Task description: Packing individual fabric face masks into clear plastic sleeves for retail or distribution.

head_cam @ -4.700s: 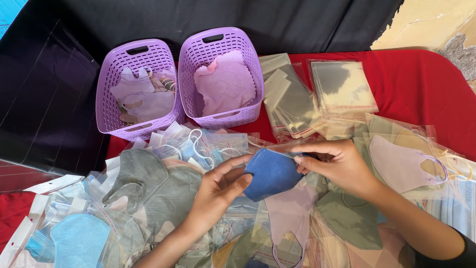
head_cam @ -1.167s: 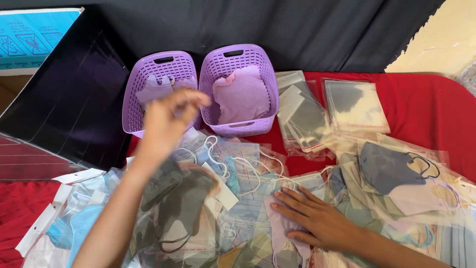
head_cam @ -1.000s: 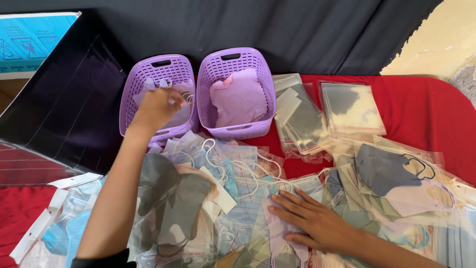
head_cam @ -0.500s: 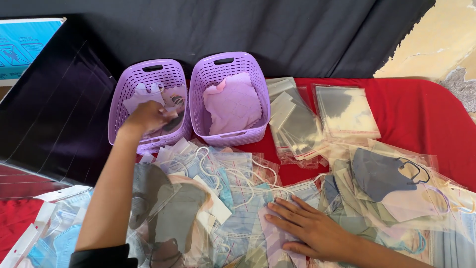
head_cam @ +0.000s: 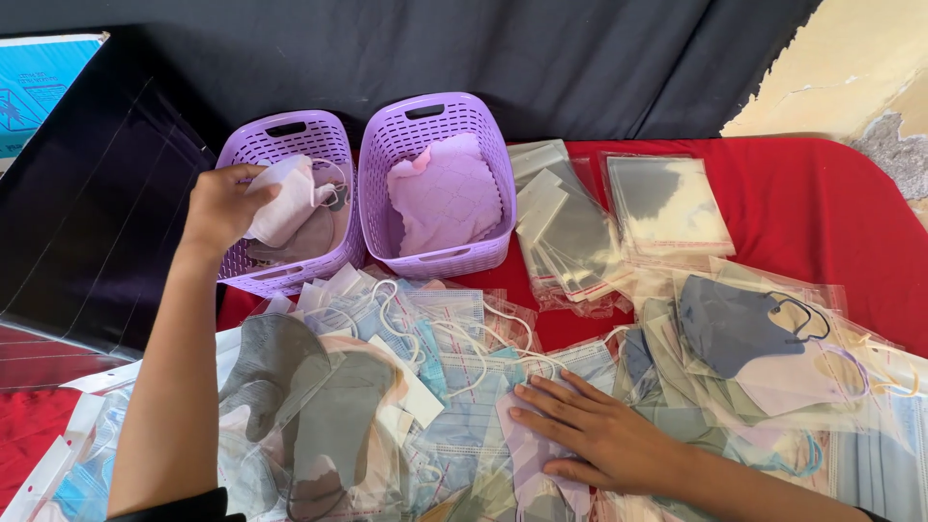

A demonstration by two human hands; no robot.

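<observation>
My left hand (head_cam: 220, 207) reaches into the left purple basket (head_cam: 253, 278) and grips a pale pink face mask (head_cam: 282, 199) that lies on other masks there. My right hand (head_cam: 592, 433) rests flat, fingers spread, on a pile of bagged face masks (head_cam: 425, 406) at the front of the table. Under its fingers lies a pale lilac mask in a clear bag (head_cam: 527, 452). The right purple basket (head_cam: 433, 257) holds a lilac quilted mask (head_cam: 447, 193).
Stacks of empty clear plastic bags (head_cam: 667, 203) lie on the red tablecloth (head_cam: 822, 213) to the right of the baskets. A bagged blue-grey mask (head_cam: 735, 325) lies at the right. Grey masks (head_cam: 290, 396) lie at the left front. A black cloth (head_cam: 87, 222) hangs behind.
My left hand carried a mask from the pile up over the table and lowered into the left basket. My right hand let go of the blue mask and settled flat on the pile.
</observation>
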